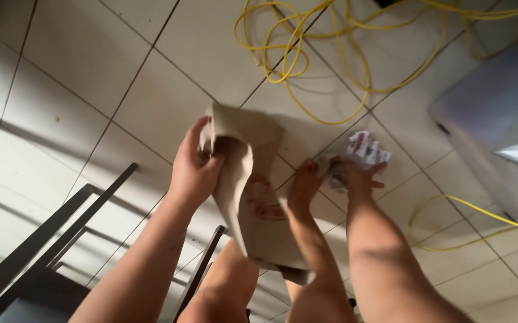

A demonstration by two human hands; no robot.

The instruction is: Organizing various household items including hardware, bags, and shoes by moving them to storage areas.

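Observation:
My left hand [192, 170] grips the upper edge of a brown paper bag [253, 209] with a faint red print, fingers tucked inside its mouth. The bag hangs down in front of my legs. My right hand [354, 178] is closed on a crumpled white wrapper [366, 147] with red marks, held just to the right of the bag and apart from it. My bare foot [304, 182] rests on the tile floor between the bag and my right hand. My knee [223, 287] shows below the bag.
A yellow cable [307, 54] lies in loops on the pale tiled floor at the top, and another stretch [450, 206] curves at the right. A dark metal frame [61, 227] stands at the lower left. A grey-white box [498, 119] sits at the right edge.

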